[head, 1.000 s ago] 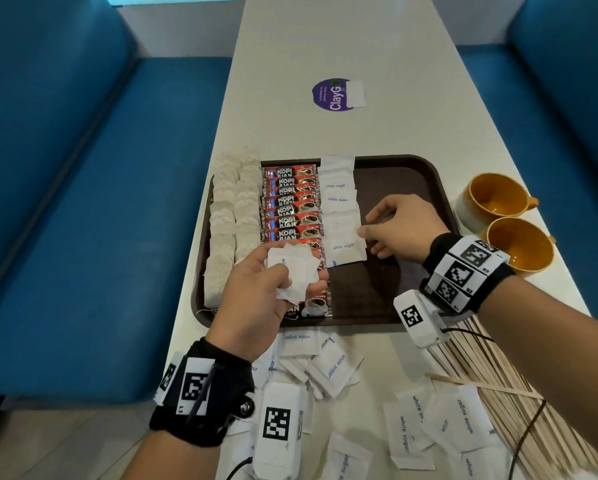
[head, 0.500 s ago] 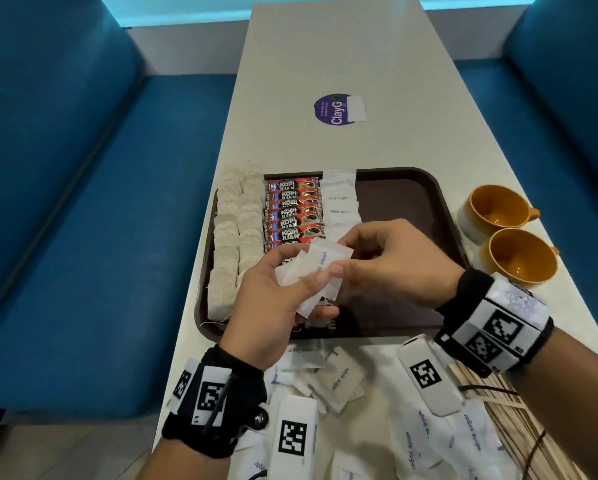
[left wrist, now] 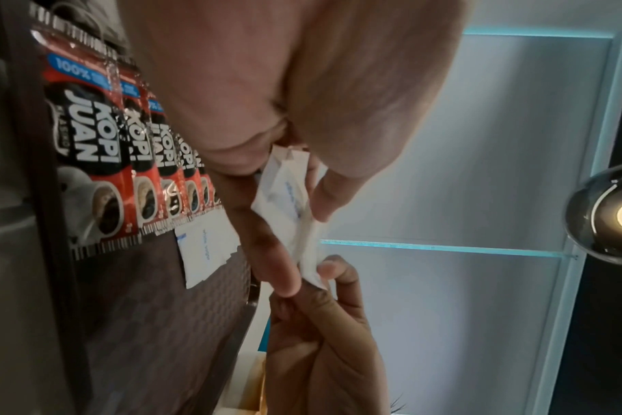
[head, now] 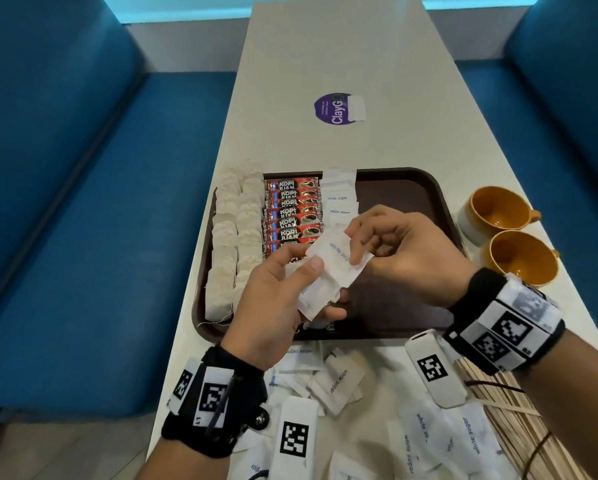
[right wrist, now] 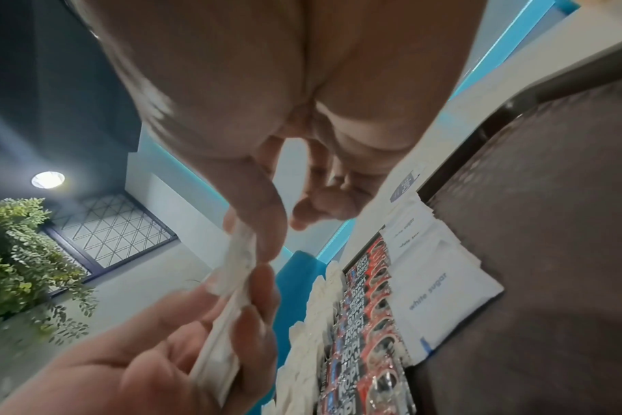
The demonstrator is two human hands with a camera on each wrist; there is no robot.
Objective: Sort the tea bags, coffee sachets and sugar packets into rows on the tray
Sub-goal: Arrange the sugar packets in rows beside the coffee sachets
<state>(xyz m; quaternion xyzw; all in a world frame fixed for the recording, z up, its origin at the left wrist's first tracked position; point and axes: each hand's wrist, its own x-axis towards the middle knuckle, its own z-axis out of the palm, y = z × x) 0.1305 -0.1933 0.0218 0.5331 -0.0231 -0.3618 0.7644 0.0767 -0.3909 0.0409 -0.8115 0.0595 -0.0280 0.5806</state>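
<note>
A thin stack of flat white paper packets (head: 320, 289) is clasped in the left hand (head: 276, 303); the top packet (head: 339, 258) is pinched by the right hand (head: 408, 258) above the dark textured tray (head: 404, 188).

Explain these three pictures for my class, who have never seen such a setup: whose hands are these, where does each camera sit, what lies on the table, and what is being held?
No machine here: a person wears three cameras, one on the head and one on each wrist. The head view looks down on a brown tray holding rows of tea bags, red coffee sachets and white sugar packets. Loose sugar packets, wooden stirrers and two orange cups lie on the table. The left hand grips a small stack of sugar packets; the right hand pinches the top one. The wrist views show the same fingers from beneath.
</note>
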